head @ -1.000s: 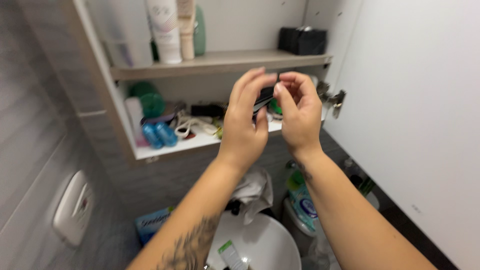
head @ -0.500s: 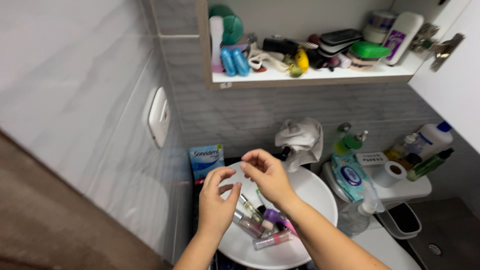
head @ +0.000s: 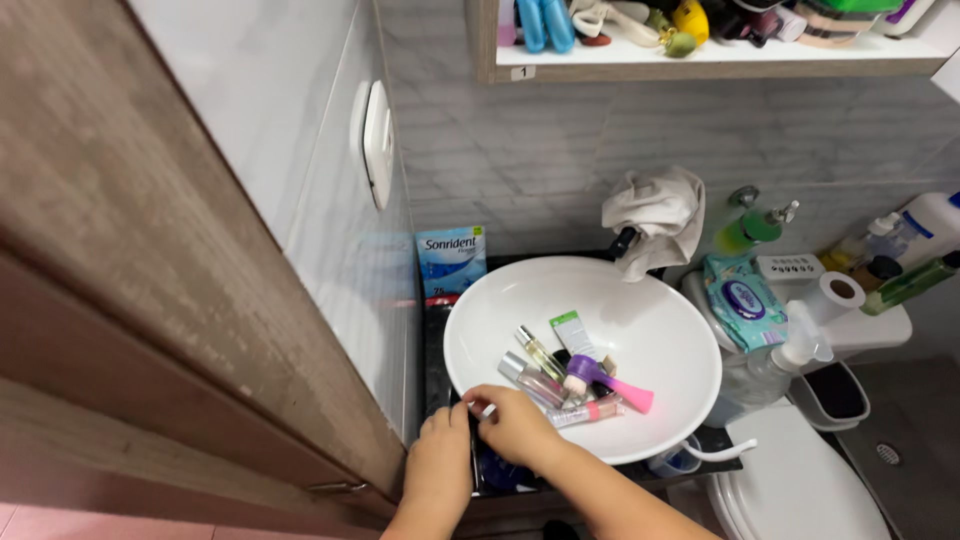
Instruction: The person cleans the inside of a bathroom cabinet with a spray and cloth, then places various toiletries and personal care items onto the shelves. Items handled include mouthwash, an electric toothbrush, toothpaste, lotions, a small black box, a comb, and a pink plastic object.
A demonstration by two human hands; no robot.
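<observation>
head view: both hands [head: 480, 440] at basin rim [head: 470, 300], cosmetics [head: 570, 375] crowding inside.

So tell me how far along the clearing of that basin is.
Already put away, by the look of it: the cabinet shelf above is crowded with bottles and cases. In hand: both hands meet at the near rim of the white basin; the right hand and left hand seem to pinch one small item, too hidden to name. Left: several small tubes and vials lie in the bowl.
</observation>
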